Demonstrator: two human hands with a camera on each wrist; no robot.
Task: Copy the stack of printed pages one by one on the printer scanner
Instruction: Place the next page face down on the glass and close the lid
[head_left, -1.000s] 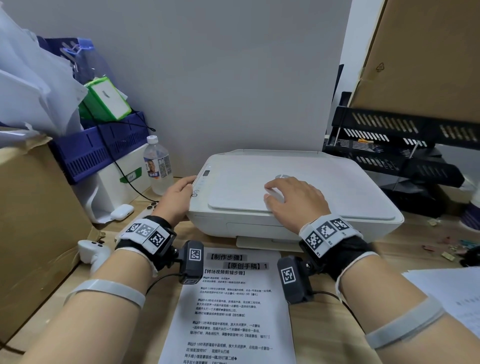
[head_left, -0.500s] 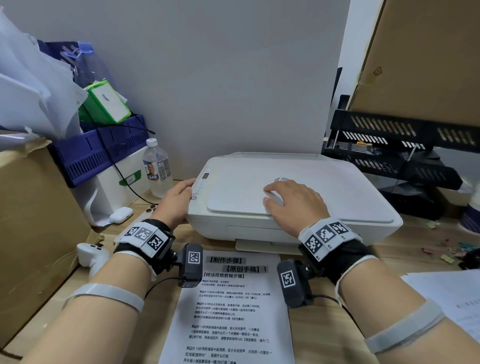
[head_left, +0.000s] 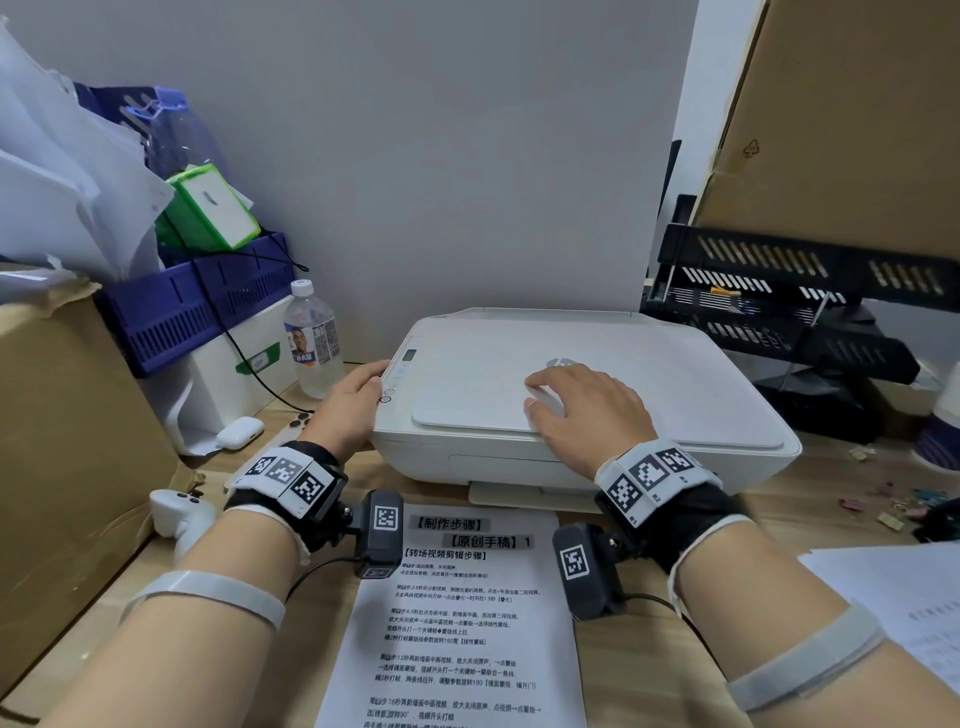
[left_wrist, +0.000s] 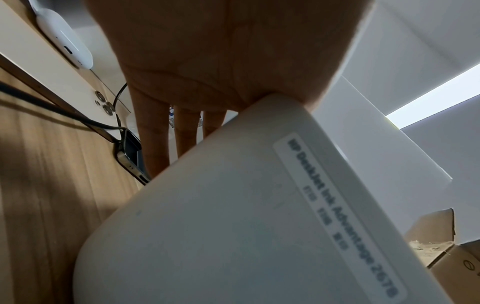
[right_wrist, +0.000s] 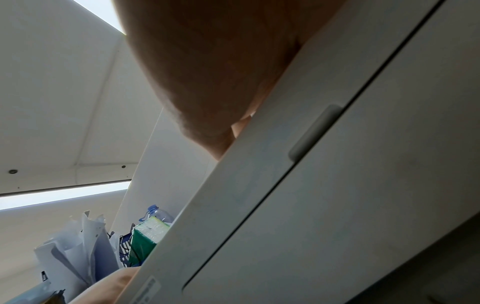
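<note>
The left hand (head_left: 349, 410) is bracing the printer (head_left: 582, 447)'s left corner with fingers straight. The right hand (head_left: 587, 413) is lying flat and spread on the closed lid (head_left: 649, 384); I'd lift it from the front edge. The printed pages (head_left: 457, 623) are lying just in front. The blue crate (head_left: 192, 301) is holding a green box (head_left: 213, 213).
</note>
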